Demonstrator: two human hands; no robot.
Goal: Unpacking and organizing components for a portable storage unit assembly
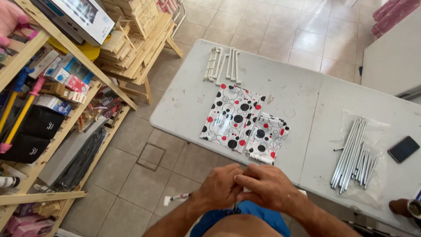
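My left hand and my right hand are pressed together just below the near edge of the grey table, fingers curled around a small white piece that is mostly hidden. A thin rod with a white end sticks out to the left from under my left hand. Directly beyond my hands lie two folded sheets of white fabric with black and red circles, a flat one and a crumpled one.
A bundle of silver metal rods rests on clear plastic at the right, beside a dark phone. White plastic bars lie at the table's far left. Wooden shelves with boxed goods stand left. Another person's hand shows at the lower right.
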